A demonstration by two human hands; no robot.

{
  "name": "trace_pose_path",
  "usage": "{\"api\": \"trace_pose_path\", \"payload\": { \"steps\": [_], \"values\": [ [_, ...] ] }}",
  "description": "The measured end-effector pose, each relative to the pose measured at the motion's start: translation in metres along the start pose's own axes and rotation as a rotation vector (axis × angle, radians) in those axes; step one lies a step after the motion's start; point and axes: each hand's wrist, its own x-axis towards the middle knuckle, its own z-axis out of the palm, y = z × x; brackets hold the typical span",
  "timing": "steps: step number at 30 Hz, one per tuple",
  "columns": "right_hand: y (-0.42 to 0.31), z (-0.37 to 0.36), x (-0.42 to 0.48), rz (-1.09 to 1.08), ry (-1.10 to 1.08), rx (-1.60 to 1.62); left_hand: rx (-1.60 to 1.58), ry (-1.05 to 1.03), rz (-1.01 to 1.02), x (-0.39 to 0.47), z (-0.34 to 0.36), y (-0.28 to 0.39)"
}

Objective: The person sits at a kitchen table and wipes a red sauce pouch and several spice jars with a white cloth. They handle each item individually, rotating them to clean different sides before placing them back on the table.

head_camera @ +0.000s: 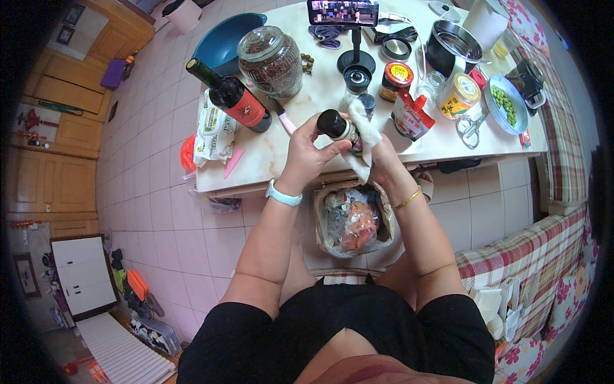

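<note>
My left hand [309, 149] grips a small jar with a black cap [332, 124], tilted toward me above the table's front edge. In my right hand [383, 156] is a white cloth or wipe [365, 127], pressed round the jar's far side and covering part of its label. Just behind my hands stand a black-topped grinder bottle [357, 79] and a small dark-lidded jar [367, 103]. To their right are a red-lidded jar [397, 79] and a red sauce pouch [413, 117]. A pink-handled knife [287, 122] lies left of my hands.
Below the marble-patterned table [259, 163], a lined bin [321, 235] with rubbish stands between my legs. A wine bottle [242, 103], glass jar [271, 62] and wipes pack [213, 132] occupy the left. Scissors [470, 129] and a bowl [494, 113] of green beans sit right; a phone stand [356, 60] stands behind.
</note>
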Motion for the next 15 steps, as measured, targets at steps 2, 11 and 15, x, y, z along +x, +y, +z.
{"api": "trace_pose_path", "payload": {
  "steps": [2,11,15],
  "values": [
    [-0.001,0.003,-0.006,0.025,0.002,0.015,-0.111,0.052,-0.025,-0.001,0.001,-0.003],
    [-0.001,0.021,-0.012,-0.932,0.307,-0.715,-0.243,0.205,-0.135,-0.005,0.020,-0.014],
    [-0.015,0.029,-0.021,-1.201,0.171,-1.144,-0.388,0.350,-0.184,-0.004,0.026,-0.003]
  ]
}}
